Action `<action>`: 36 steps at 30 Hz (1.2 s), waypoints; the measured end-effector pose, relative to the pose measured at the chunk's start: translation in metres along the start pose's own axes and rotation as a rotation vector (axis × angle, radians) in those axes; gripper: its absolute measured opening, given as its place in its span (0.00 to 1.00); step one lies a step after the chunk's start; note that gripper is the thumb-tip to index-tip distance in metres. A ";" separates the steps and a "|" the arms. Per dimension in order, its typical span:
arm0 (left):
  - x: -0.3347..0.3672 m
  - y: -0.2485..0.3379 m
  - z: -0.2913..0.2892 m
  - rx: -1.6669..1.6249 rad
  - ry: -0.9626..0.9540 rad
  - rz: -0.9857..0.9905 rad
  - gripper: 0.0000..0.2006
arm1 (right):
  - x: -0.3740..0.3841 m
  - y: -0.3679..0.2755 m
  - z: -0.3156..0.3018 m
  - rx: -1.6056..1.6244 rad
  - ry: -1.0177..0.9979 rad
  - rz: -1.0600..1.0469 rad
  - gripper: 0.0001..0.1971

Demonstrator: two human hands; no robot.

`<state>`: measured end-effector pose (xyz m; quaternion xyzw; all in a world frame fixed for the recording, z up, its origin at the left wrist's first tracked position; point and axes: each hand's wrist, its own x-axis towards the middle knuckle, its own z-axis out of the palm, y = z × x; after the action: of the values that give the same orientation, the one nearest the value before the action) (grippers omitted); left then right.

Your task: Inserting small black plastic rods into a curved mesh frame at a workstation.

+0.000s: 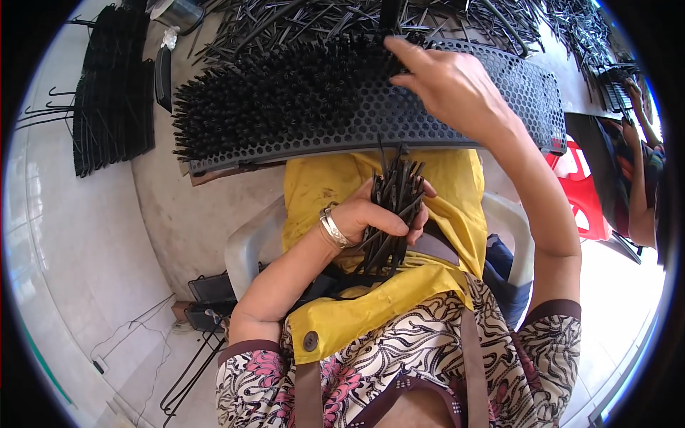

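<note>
Yellow apron (374, 302), swirl-patterned shirt (414, 337) and silver bangles (332, 228) are worn.

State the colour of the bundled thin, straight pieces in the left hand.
Black; the thin, straight pieces show best in the head view.

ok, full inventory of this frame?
Board: 1, dark grey, upper centre
Pegs: many, black, board's left part
Strips: many, black, beyond board
Bundle: 1, black, above lap
Panels: count unclear, black, far left
Tin: 1, silver, upper left
Boxes: count unclear, black, lower left
Seat: 1, red, right
Armchair: 1, white, under person
Co-worker: 1, dark clothes, right edge
Shirt: 1, multicoloured, torso
Apron: 1, yellow, lap
Bangles: count unclear, silver, left wrist
Left hand: 1, bare, around bundle
Right hand: 1, bare, over board
</note>
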<state>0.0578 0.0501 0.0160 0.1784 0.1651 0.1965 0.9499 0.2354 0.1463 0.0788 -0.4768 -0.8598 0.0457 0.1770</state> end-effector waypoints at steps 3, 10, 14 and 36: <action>0.000 0.000 0.002 -0.008 -0.001 0.001 0.29 | -0.018 -0.011 -0.012 0.224 0.147 0.095 0.18; 0.004 0.002 0.005 0.035 -0.032 -0.042 0.31 | -0.033 -0.037 -0.017 0.938 -0.306 0.337 0.15; 0.003 0.003 0.015 0.086 0.040 -0.045 0.27 | -0.035 -0.040 -0.018 0.889 -0.183 0.298 0.06; 0.003 0.000 0.000 0.073 0.045 -0.018 0.28 | -0.003 0.004 -0.007 0.115 0.674 0.016 0.06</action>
<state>0.0603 0.0515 0.0155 0.2068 0.1949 0.1859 0.9406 0.2421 0.1455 0.0837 -0.4612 -0.7451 -0.0647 0.4774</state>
